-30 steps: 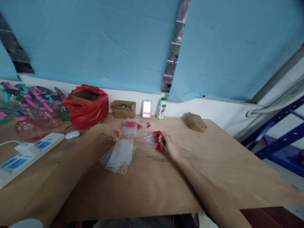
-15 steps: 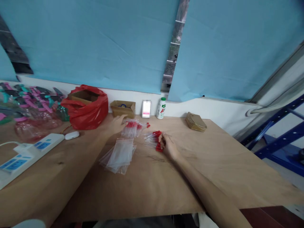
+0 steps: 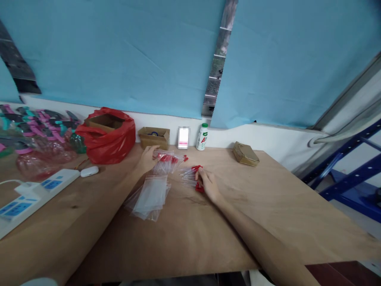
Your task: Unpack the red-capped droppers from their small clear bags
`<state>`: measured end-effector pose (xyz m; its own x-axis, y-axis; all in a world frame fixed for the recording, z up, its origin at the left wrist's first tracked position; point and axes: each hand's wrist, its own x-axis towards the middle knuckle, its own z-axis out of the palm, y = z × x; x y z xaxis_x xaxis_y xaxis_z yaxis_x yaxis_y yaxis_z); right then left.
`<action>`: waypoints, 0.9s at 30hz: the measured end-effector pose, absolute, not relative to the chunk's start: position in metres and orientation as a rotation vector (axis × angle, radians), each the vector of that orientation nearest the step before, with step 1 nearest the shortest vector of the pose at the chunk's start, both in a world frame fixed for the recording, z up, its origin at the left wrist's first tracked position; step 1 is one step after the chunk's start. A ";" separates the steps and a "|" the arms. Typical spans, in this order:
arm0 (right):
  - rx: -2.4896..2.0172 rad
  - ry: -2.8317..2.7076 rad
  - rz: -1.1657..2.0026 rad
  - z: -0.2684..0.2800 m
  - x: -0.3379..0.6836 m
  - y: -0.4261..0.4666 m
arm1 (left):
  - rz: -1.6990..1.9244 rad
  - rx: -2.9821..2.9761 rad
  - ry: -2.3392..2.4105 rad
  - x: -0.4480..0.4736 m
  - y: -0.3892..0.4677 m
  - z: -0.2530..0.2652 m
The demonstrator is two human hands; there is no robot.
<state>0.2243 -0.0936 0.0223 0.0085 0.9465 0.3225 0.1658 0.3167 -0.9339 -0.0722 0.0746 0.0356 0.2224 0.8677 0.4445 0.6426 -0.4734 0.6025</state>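
The left hand [image 3: 148, 158] is laid at the left edge of the red-filled bags [image 3: 166, 162]; whether anything is pinched by its fingers cannot be told. The right hand [image 3: 208, 184] is curled over the red ends of the thin clear sticks [image 3: 188, 176], which are spread on the wooden table [image 3: 282, 210] right of those bags; its grip cannot be judged. Flat clear bags [image 3: 151, 195] are piled loosely nearer the front, and 1 white bottle [image 3: 202, 138] is stood behind the sticks.

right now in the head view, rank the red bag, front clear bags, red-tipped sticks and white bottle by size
1. Red bag
2. Front clear bags
3. Unsure: red-tipped sticks or white bottle; right fingers partly hide the sticks.
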 end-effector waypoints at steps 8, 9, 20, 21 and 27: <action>-1.135 -1.921 0.447 0.077 0.192 -0.047 | 1.231 2.016 1.289 -0.075 0.076 0.055; -1.136 -1.926 0.394 0.085 0.190 -0.036 | 1.243 2.024 1.245 -0.075 0.074 0.060; -1.096 -1.888 0.534 0.096 0.183 0.027 | 1.042 2.193 0.882 -0.058 0.038 0.107; -1.084 -1.887 0.582 0.095 0.184 0.027 | 1.019 2.212 0.878 -0.056 0.036 0.109; -0.962 -1.745 0.878 0.098 0.182 0.023 | 1.197 2.449 1.130 -0.044 0.024 0.117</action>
